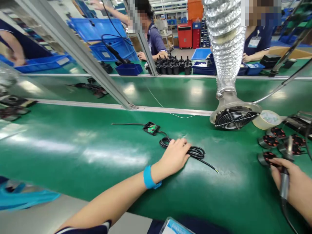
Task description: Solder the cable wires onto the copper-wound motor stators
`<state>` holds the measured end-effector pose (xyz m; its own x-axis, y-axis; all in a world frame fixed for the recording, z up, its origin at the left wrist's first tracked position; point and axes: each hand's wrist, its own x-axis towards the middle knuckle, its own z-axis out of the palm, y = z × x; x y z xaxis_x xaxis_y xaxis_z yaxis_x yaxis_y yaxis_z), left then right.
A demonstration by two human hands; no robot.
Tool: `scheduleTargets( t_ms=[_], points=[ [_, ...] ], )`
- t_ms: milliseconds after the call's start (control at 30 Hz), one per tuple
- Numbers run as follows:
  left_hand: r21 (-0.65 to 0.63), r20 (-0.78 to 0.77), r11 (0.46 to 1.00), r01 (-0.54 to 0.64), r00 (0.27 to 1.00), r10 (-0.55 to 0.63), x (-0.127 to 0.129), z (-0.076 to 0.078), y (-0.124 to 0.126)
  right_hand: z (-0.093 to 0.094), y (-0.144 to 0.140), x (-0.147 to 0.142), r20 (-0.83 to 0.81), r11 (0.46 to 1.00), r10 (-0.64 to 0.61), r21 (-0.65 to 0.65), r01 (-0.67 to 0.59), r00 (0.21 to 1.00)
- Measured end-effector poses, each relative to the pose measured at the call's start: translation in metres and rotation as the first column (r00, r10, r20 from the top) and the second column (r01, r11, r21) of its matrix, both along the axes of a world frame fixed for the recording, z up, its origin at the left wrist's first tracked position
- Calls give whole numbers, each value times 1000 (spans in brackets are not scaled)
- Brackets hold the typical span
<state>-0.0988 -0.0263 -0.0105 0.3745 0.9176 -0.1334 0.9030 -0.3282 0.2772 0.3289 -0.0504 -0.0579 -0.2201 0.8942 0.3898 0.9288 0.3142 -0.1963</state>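
Observation:
My left hand (175, 155), with a blue wristband (149, 177), is closed over a coiled black cable (197, 152) on the green bench. One cable end, with bare coloured wires, points right. The other runs into a small black housing (151, 128) with a green circuit board inside; a thin lead leaves its far side. At the right edge my right hand (291, 182) grips a soldering iron (284, 185), its cord trailing down. The thumb and fingertips of that hand are at a small round motor part (266, 158) with a black and orange top; whether they pinch it I cannot tell.
Several similar motor parts (269, 141) cluster at the right, near a tape roll (266, 119). A fan-fronted extractor hood (235, 115) hangs low on a silver duct. A metal post (80, 55) crosses the left. Co-workers sit across the conveyor (175, 92), behind black parts (174, 65) and blue bins.

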Motion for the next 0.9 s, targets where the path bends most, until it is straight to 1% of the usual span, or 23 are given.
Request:
scheduleTargets(
  t_ms=[33,67,133,167,200,267,333,367,433,500,567,633,700,767,833,900],
  points=[
    [-30,15,999,45,999,-45,12,6,1,5,-5,-12,7,1000,0,-4,0,1000],
    [-58,43,995,84,996,-82,20,13,7,10,-8,-23,-6,999,54,-2,-54,999],
    [-86,111,989,119,988,-109,30,24,31,16,-13,-42,-1,987,158,-9,-158,987],
    [-83,152,993,86,986,-73,32,27,49,17,-14,-49,-1,979,203,-34,-203,979],
    [-53,155,998,30,988,-21,34,28,69,18,-14,-55,-3,970,234,-59,-234,972],
    [14,132,996,-87,988,84,35,24,109,18,-14,-62,-13,954,282,-98,-282,959],
    [33,103,984,-175,980,171,34,15,141,19,-13,-65,-21,951,291,-101,-292,957],
    [14,92,981,-194,977,191,33,10,152,20,-12,-67,-29,958,270,-88,-272,962],
    [-42,97,982,-185,977,188,29,3,161,26,-12,-70,-59,980,186,-64,-189,981],
    [-114,149,986,-124,979,141,28,0,154,32,-11,-73,-93,989,112,-90,-121,989],
    [-217,245,976,-24,966,78,33,0,137,37,-9,-78,-109,983,96,-146,-112,989],
    [-355,357,931,87,933,49,44,2,113,40,-5,-85,-112,975,111,-182,-130,987],
    [-481,448,861,167,891,78,61,3,90,42,0,-93,-117,968,130,-198,-151,985],
    [-563,499,803,198,856,138,77,4,71,42,3,-103,-139,957,160,-220,-188,977],
    [-633,553,740,225,801,229,88,5,60,40,3,-113,-170,945,191,-234,-228,967],
    [-663,602,699,269,747,284,91,7,56,38,1,-121,-205,944,193,-228,-239,959]
  ],
)
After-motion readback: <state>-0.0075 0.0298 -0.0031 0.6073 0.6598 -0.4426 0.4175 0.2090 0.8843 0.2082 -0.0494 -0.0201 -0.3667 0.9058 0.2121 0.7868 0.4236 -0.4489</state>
